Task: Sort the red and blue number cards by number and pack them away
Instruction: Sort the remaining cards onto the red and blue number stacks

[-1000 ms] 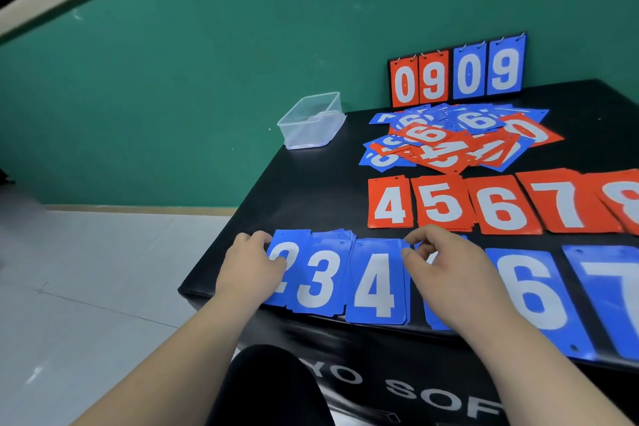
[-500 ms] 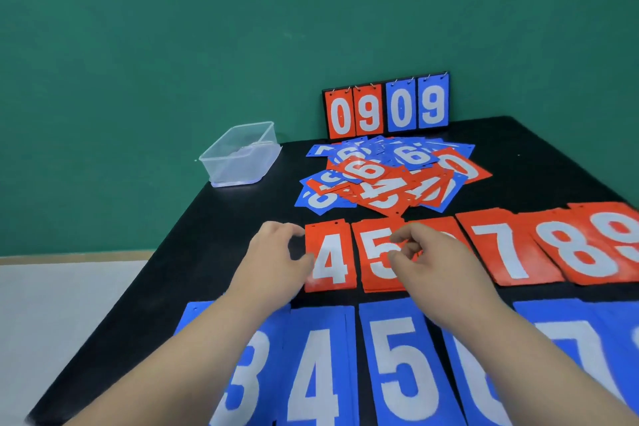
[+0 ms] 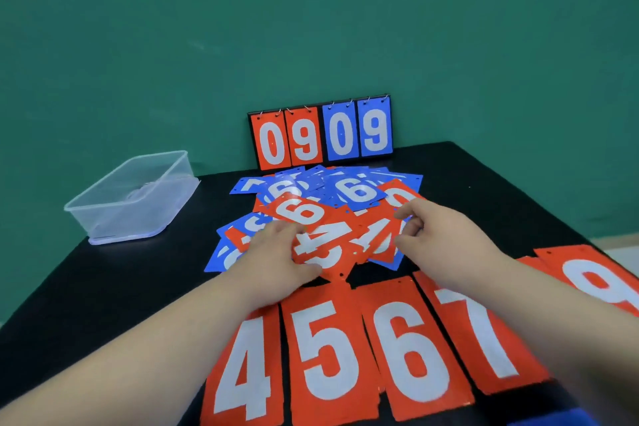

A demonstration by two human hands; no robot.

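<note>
A loose pile of red and blue number cards (image 3: 356,192) lies in the middle of the black table (image 3: 501,190). My left hand (image 3: 276,252) grips the left edge of a red card (image 3: 328,245) on top of the pile. Over the pile's right side, my right hand (image 3: 442,235) has its fingers bent and its fingertips touching red cards (image 3: 380,239). Nearer me lies a sorted row of red cards: 4 (image 3: 242,367), 5 (image 3: 328,356), 6 (image 3: 411,367), 7 (image 3: 484,332) and a 9 (image 3: 601,284) partly cut off.
A clear plastic container (image 3: 135,197) stands at the table's far left corner. A flip scoreboard (image 3: 321,135) reading 09 09 leans on the green wall behind the pile. A strip of a blue card (image 3: 567,418) shows at the bottom right.
Both hands moved forward from the blue row past the red row to the mixed pile. The view tilted up with them, and the blue row dropped out of sight.
</note>
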